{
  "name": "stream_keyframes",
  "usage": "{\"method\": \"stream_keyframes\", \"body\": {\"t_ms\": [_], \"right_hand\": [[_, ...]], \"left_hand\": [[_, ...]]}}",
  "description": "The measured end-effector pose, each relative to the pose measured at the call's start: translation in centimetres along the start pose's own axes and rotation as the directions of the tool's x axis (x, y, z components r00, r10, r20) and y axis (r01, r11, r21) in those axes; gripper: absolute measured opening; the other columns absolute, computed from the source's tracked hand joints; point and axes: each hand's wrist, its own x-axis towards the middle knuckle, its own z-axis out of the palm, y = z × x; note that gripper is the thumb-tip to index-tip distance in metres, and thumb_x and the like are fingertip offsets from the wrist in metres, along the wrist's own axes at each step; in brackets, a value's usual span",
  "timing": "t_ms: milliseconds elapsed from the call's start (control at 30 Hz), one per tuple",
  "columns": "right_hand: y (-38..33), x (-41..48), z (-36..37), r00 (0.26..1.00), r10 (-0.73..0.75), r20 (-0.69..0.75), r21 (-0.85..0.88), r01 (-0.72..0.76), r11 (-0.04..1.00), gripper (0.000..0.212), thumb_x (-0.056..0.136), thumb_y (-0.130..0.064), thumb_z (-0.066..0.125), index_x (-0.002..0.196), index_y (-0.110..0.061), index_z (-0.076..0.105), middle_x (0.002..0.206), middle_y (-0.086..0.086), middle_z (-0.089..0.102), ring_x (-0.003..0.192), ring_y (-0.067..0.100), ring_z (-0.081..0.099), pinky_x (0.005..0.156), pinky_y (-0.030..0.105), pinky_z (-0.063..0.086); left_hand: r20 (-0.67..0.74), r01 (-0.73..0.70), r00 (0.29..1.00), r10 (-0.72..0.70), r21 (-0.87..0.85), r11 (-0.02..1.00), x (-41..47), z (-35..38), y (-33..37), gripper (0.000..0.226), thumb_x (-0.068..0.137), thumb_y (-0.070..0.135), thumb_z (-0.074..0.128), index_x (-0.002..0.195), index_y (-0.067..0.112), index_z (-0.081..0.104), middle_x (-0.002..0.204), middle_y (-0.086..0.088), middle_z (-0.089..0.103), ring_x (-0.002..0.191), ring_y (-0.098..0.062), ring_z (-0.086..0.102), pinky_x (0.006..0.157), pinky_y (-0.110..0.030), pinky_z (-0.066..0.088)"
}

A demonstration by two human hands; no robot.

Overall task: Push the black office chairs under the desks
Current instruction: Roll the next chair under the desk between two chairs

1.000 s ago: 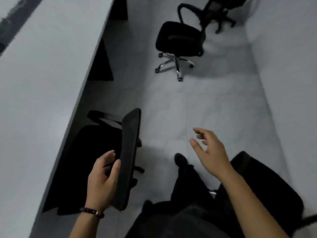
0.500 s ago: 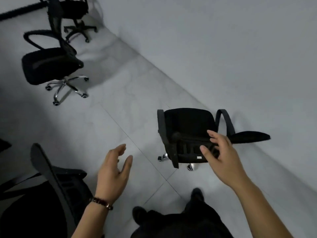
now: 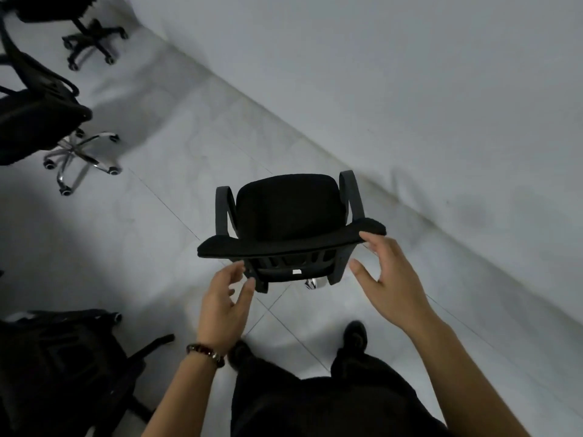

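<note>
You are standing right behind a black office chair (image 3: 287, 209) on the tiled floor (image 3: 176, 234), with its padded seat, two looped armrests and curved backrest rim facing you. Your right hand (image 3: 388, 279) is touching the rim's right end with straight fingers. Your left hand (image 3: 225, 301) is hovering open beside the lower frame, gripping nothing. Half a second ago the chair was standing side-on and your left hand was further away.

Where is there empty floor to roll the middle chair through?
The widest bare floor lies left of the middle chair, bordered by the chrome-legged chair. A narrower strip runs between the middle chair and the grey surface on the right. Crowded: the bottom-left chair by the feet, and the top-left corner.
</note>
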Motion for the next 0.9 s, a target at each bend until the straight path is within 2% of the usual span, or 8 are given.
{"method": "stream_keyframes", "body": {"t_ms": [133, 233, 300, 367, 467, 600, 800, 900], "right_hand": [[0.7, 2.5, -1.9, 0.999, -0.007, 0.044, -0.001, 0.007, 1.000, 0.049, 0.094, -0.041, 0.056, 0.139, -0.030, 0.041, 0.136, -0.009, 0.045, 0.125, 0.008, 0.045, 0.095, 0.025, 0.037], [1.5, 4.7, -0.7, 0.997, -0.025, 0.072, -0.015, 0.026, 1.000, 0.050, 0.094, -0.043, 0.056, 0.139, -0.028, 0.042, 0.139, -0.008, 0.044, 0.128, 0.009, 0.042, 0.100, 0.025, 0.035], [2.1, 6.2, 1.2, 0.996, 0.003, 0.093, -0.023, -0.001, 1.000, 0.055, 0.093, -0.051, 0.054, 0.140, -0.027, 0.041, 0.143, -0.006, 0.042, 0.131, 0.011, 0.038, 0.108, 0.035, 0.035], [2.7, 7.3, 3.5, 0.989, 0.048, 0.138, -0.109, -0.033, 0.994, 0.062, 0.091, -0.064, 0.045, 0.140, -0.027, 0.043, 0.149, -0.002, 0.037, 0.140, 0.015, 0.026, 0.119, 0.044, 0.016], [3.5, 8.5, 6.5, 0.986, -0.004, 0.167, -0.376, 0.068, 0.924, 0.064, 0.087, -0.076, 0.033, 0.132, -0.034, 0.052, 0.157, 0.002, 0.027, 0.147, 0.024, 0.005, 0.115, 0.039, -0.018], [2.5, 10.7, 6.4, 0.985, -0.017, 0.169, -0.418, 0.087, 0.904, 0.060, 0.083, -0.081, 0.035, 0.120, -0.039, 0.058, 0.157, 0.003, 0.026, 0.147, 0.025, 0.004, 0.114, 0.038, -0.018], [2.3, 15.7, 4.8, 0.982, -0.020, 0.189, -0.505, 0.115, 0.856, 0.071, 0.076, -0.089, 0.030, 0.119, -0.040, 0.060, 0.154, 0.004, 0.033, 0.147, 0.025, 0.008, 0.118, 0.045, -0.008], [2.7, 19.2, 2.7, 0.972, -0.031, 0.233, -0.542, 0.156, 0.826, 0.078, 0.074, -0.092, 0.022, 0.122, -0.042, 0.058, 0.155, 0.002, 0.031, 0.147, 0.024, 0.005, 0.118, 0.046, -0.010]], "left_hand": [[-0.054, 0.001, 0.999, 0.002, 0.056, 0.998, 2.4, 1.5, 3.3, 0.033, 0.092, 0.031, 0.056, 0.123, 0.022, 0.054, 0.119, 0.009, 0.056, 0.110, -0.006, 0.052, 0.091, -0.025, 0.044], [-0.107, 0.000, 0.994, 0.016, 0.146, 0.989, 5.2, 1.5, 2.9, 0.036, 0.093, 0.035, 0.053, 0.124, 0.018, 0.055, 0.120, 0.003, 0.058, 0.109, -0.013, 0.054, 0.096, -0.036, 0.046], [-0.112, -0.012, 0.992, 0.053, 0.334, 0.942, 7.4, 1.3, 1.0, 0.037, 0.094, 0.041, 0.048, 0.122, 0.018, 0.056, 0.121, 0.000, 0.059, 0.115, -0.019, 0.052, 0.109, -0.044, 0.032], [-0.059, 0.029, 0.998, -0.001, 0.483, 0.875, 9.3, 1.3, -1.7, 0.045, 0.094, 0.052, 0.039, 0.123, 0.022, 0.056, 0.129, 0.000, 0.056, 0.127, -0.022, 0.044, 0.117, -0.044, 0.011], [-0.001, 0.101, 0.993, -0.116, 0.502, 0.859, 11.2, 1.7, -4.7, 0.066, 0.086, 0.067, 0.024, 0.120, 0.025, 0.062, 0.130, 0.000, 0.054, 0.129, -0.025, 0.035, 0.112, -0.044, 0.024], [0.006, 0.117, 0.991, -0.136, 0.478, 0.871, 11.7, 1.1, -4.7, 0.070, 0.081, 0.073, 0.022, 0.118, 0.030, 0.063, 0.127, 0.004, 0.055, 0.129, -0.024, 0.029, 0.107, -0.044, 0.029], [0.100, 0.089, 0.979, -0.178, 0.576, 0.813, 12.5, 1.4, -2.3, 0.082, 0.073, 0.087, 0.010, 0.126, 0.041, 0.052, 0.129, 0.008, 0.049, 0.133, -0.020, 0.027, 0.116, -0.052, 0.001], [0.085, 0.107, 0.979, -0.187, 0.565, 0.818, 13.4, 2.6, -0.3, 0.091, 0.068, 0.088, 0.000, 0.128, 0.042, 0.050, 0.126, 0.011, 0.048, 0.132, -0.017, 0.027, 0.116, -0.053, -0.004]]}}
